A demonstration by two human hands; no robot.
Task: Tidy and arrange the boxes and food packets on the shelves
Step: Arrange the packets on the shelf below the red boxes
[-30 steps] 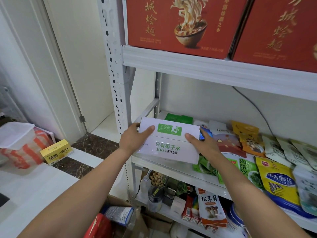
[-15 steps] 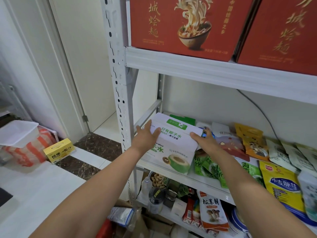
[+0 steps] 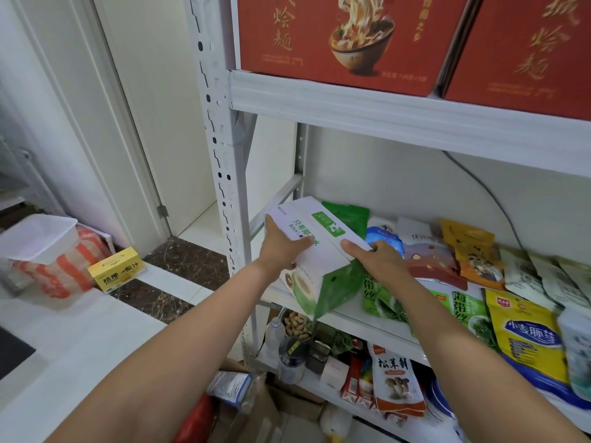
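Head view: the box (image 3: 316, 251), white and green, is held tilted at the left end of the middle shelf (image 3: 351, 321), one lower corner hanging over the shelf's front edge. Whether it rests on the shelf cannot be told. Its left side is gripped by the left hand (image 3: 281, 247), thumb laid across the printed face. Its right side is gripped by the right hand (image 3: 377, 260), thumb on top and fingers curled behind. A green packet (image 3: 348, 215) lies just behind the box and a blue packet (image 3: 383, 238) just beside the right hand. Further packets are spread rightwards along the shelf, a yellow packet (image 3: 524, 334) among them. Red boxes (image 3: 335, 36) stand on the shelf above.
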